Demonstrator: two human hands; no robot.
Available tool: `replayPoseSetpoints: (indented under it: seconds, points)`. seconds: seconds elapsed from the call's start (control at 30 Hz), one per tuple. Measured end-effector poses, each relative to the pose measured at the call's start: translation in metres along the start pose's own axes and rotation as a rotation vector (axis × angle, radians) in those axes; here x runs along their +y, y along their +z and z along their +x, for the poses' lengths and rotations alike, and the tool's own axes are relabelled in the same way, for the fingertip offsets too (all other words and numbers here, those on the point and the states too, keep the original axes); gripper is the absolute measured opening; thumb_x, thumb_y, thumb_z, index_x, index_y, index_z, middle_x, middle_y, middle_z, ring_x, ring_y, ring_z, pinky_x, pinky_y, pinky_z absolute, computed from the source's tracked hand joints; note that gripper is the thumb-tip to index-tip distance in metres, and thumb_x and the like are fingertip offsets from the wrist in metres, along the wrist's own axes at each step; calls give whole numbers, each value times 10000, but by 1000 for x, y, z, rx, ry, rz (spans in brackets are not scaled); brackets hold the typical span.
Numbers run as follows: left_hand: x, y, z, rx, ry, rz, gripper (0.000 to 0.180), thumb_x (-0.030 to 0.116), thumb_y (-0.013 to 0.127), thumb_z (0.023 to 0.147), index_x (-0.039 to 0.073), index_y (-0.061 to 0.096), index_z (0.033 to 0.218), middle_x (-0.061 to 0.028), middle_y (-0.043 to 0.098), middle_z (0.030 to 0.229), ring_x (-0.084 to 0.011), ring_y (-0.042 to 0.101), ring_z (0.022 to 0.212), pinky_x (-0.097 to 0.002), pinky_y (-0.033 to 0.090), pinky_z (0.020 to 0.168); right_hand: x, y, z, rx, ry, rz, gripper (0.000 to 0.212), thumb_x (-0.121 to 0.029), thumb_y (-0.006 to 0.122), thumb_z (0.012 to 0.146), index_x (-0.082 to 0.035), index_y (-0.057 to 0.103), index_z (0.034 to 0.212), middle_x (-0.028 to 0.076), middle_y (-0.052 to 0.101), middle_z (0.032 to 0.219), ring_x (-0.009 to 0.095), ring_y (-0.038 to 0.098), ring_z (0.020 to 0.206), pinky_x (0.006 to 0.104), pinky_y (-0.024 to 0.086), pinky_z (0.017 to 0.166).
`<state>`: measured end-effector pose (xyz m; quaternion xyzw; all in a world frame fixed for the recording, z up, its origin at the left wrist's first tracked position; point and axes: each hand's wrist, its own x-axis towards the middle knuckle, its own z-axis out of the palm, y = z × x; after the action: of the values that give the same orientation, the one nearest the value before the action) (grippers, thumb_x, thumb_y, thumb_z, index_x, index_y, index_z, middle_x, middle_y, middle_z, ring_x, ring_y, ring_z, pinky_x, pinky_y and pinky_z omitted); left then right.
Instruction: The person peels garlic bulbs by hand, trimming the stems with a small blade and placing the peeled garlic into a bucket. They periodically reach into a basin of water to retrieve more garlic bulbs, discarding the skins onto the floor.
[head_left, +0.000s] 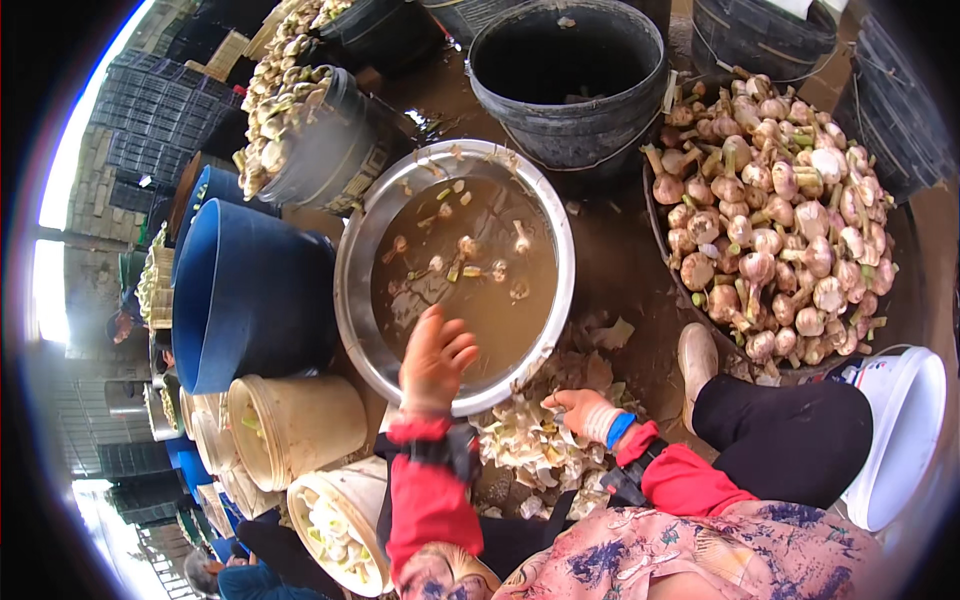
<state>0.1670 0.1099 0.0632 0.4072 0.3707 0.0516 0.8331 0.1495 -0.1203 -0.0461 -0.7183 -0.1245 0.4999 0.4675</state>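
Note:
My left hand point(437, 358) is over the near side of a wide metal basin point(352, 290), its fingers loosely bent and apart, with nothing visible in them. Murky brown water fills the basin, and several garlic bulbs point(467, 247) and bits of stem float in it. Just outside the basin's near rim, my right hand point(588, 414) is closed, thumb against fingers. Whatever it may hold is too small to make out. Below that hand lies a pile of garlic skins point(540, 445) on the ground. A large heap of untrimmed garlic bulbs point(770, 230) fills a round dark tub to the right.
A black bucket point(570, 125) stands beyond the basin. Left are a blue tub point(250, 300), cream buckets point(310, 430), and a bucket of pale garlic pieces point(345, 545). A white bucket point(905, 440) sits beside my right knee. Another person point(250, 575) is at the lower left.

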Motion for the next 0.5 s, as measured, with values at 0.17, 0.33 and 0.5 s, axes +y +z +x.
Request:
replayPoseSetpoints:
  seconds: [0.17, 0.33, 0.5]
  points:
    - [-56, -4, 176, 121, -58, 1454, 673, 323, 588, 793, 149, 301, 1377, -151, 626, 938, -239, 616, 783, -376, 479, 612, 22, 15, 27, 38, -111, 273, 431, 25, 465, 737, -53, 576, 1146, 111, 641, 1062, 198, 610, 965, 249, 454, 842]
    - [-92, -20, 238, 121, -330, 1233, 533, 263, 587, 805, 123, 392, 1281, -125, 607, 1011, -256, 612, 834, -365, 489, 650, 20, 2, 30, 77, -2, 279, 364, -4, 501, 755, -38, 594, 1106, 124, 636, 1069, 202, 599, 1011, 263, 444, 874]
    - [-62, 21, 146, -339, -348, 541, 332, 165, 556, 857, 109, 442, 1164, -57, 566, 964, -214, 594, 825, -344, 521, 619, 11, -13, 22, 204, 27, 365, 314, -211, 638, 805, -57, 614, 1078, 96, 663, 974, 146, 615, 860, 250, 465, 777]
